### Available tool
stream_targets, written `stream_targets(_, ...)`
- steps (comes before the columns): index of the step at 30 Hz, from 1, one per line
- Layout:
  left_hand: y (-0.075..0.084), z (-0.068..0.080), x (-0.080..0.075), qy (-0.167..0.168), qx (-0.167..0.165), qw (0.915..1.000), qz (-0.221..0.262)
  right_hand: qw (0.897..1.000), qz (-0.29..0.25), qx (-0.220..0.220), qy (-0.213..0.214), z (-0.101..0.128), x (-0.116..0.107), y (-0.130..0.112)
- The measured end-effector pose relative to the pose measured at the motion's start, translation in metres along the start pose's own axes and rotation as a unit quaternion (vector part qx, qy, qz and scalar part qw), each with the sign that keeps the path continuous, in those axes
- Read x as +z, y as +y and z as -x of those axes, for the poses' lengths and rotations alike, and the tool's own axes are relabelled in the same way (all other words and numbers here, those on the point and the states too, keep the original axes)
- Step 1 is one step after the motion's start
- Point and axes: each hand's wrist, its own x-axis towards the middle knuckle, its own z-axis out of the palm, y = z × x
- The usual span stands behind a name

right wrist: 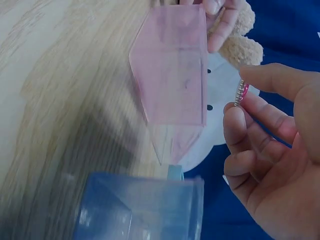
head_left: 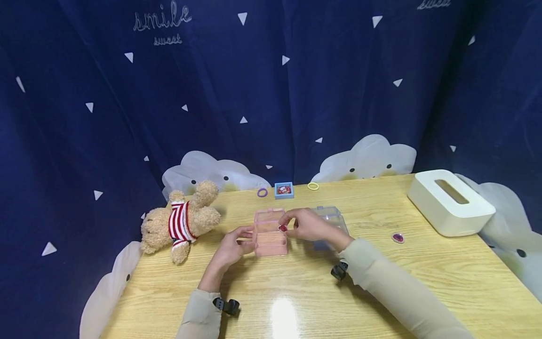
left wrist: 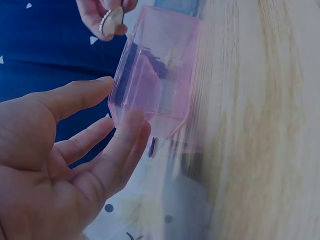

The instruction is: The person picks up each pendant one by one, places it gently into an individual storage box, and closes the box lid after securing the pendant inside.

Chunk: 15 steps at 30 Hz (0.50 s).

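the right hand [head_left: 311,225] pinches a red gem [head_left: 282,228] just above the open pink box [head_left: 270,233], not yet dropped in. the left hand [head_left: 232,247] steadies the box's side with relaxed fingers. another gem [head_left: 398,238] lies well apart on the table [head_left: 381,282], likely next.

The left hand [head_left: 230,246] touches the left side of an open pink box [head_left: 270,234] on the table [head_left: 381,292]. The right hand [head_left: 311,225] pinches a red gem [head_left: 282,228] just above it.
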Motion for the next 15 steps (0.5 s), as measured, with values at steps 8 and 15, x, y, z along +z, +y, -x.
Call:
stream_targets(8, -0.009, -0.004, -0.001, -0.01, 0.001, 0.9999, 0.006, 1.0, 0.003, -0.012, -0.028, -0.013, 0.017, -0.004)
stream_targets(15, -0.009, -0.004, -0.001, -0.01, 0.007, 0.9999, 0.012, 0.999, 0.01, -0.015, -0.047, -0.018, 0.029, 0.001)
